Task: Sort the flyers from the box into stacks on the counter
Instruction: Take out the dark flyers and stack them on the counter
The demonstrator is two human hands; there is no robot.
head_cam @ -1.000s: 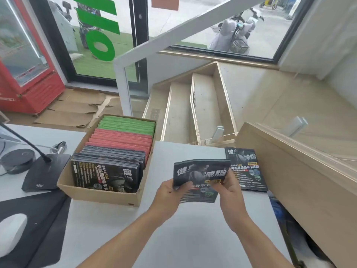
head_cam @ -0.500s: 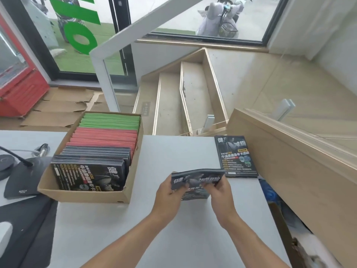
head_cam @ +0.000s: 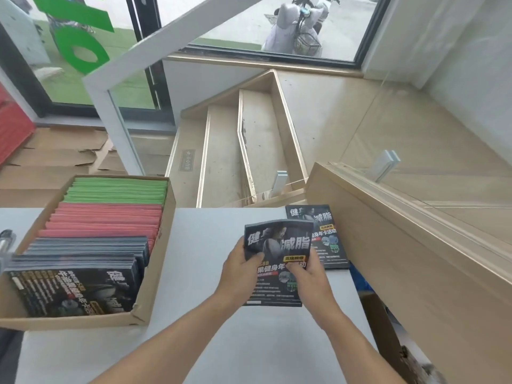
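Holding: both hands grip a bundle of black flyers (head_cam: 277,261) above the counter (head_cam: 194,342)
Left hand (head_cam: 241,273): thumb clamped on bundle's left edge
Right hand (head_cam: 310,275): thumb pinching its right side
Stack (head_cam: 329,245): just beyond, flat
Box (head_cam: 155,275): left

I see black flyers (head_cam: 277,261) with white and yellow lettering at centre frame, green (head_cam: 116,187), red (head_cam: 105,220) and black ones in the brown cardboard box (head_cam: 155,273) at left, on a pale grey counter (head_cam: 194,342).
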